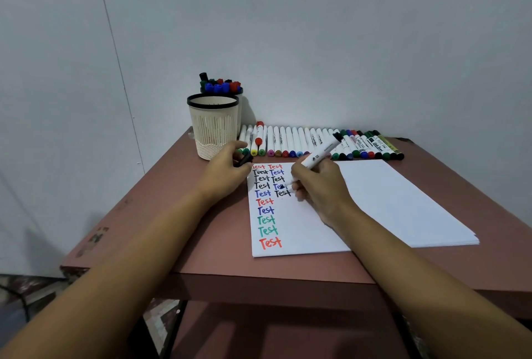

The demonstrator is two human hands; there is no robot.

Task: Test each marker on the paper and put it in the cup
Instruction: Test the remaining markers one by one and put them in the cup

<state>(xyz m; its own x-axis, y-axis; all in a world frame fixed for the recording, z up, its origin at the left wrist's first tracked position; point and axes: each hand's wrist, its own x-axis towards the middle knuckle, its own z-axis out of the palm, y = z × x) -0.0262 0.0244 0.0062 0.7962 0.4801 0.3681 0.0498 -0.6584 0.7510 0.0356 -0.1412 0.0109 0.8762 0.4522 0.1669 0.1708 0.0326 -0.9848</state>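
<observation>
Cream cup (213, 128) stands back-left on table (172, 214), w/ a 2nd cup (221, 90) full of markers behind it. L hand (227, 171) curls round black cap (244, 160) at the top-left corner of the paper (403, 200). R hand (319, 185) grips white marker (321, 154), tip on paper. Marker row (288, 141) lies behind.

White paper (388, 200) bears red, black, blue and green words; beside it, a cream slatted cup (213, 128), black-rimmed; table (201, 243) reddish-brown.

"Test" in red, black, blue and green, in two columns on the paper (374, 203).
</observation>
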